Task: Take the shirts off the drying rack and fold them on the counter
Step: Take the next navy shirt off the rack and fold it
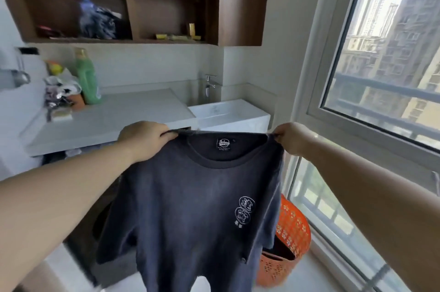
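While both hands — left hand (142,139), right hand (291,138) — pinch the dark shirt (190,208) at its shoulders, keep it taut. Lay it flat on the counter (114,120).

1. The setting was a home laundry corner in a high-rise flat, organised around a pale counter (114,118).
2. Directly right of the counter sat a white basin (228,113) with a chrome tap (210,84) behind it.
3. On the counter's left end stood a green detergent bottle (87,77) beside a heap of small items.
4. Above the counter hung a wooden wall cabinet (147,1) with open shelves holding oddments.
5. Below and right of the counter, an orange laundry basket (288,244) stood on the floor.
6. Far right of the counter, a large window (385,53) showed apartment towers outside.
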Available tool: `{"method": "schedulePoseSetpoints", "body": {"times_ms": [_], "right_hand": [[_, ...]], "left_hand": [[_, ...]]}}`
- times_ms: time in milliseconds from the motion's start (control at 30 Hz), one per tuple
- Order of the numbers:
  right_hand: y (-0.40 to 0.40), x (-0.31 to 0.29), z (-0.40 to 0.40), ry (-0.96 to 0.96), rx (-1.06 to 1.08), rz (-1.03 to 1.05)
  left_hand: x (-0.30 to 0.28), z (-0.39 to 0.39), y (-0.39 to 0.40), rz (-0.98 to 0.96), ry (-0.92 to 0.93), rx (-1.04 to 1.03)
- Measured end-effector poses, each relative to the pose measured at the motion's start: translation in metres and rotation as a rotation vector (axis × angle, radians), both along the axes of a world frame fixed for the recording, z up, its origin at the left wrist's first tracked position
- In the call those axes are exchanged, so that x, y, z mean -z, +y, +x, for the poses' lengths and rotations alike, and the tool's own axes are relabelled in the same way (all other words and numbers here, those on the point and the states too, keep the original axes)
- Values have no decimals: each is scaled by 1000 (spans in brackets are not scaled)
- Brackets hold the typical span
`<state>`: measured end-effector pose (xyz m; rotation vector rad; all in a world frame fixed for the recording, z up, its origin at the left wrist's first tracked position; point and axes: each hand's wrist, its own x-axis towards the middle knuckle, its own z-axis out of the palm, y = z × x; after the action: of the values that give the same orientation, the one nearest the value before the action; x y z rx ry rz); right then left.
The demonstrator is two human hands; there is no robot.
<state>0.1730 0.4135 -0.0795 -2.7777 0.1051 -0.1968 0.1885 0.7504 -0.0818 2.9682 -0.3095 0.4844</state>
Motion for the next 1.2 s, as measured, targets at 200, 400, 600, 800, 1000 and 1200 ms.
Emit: {"method": "schedulePoseSetpoints", "body": {"times_ms": [200,400,600,800,1000,1200], "right_hand": [[27,5,77,252,-147,284],[80,6,130,233,-248,527],[127,4,185,272,-255,716],[196,-4,254,93,-41,531],[257,5,288,132,18,826],[294,5,299,303,-185,1100]], "left_hand": [[18,26,33,-452,195,47],[3,42,68,-811,451,-52],[6,101,112,-1201,493,-125],[17,185,124,-1181,411,-202],[17,242,98,-1192,286,-127],[22,260,79,-1118,270,-2]]}}
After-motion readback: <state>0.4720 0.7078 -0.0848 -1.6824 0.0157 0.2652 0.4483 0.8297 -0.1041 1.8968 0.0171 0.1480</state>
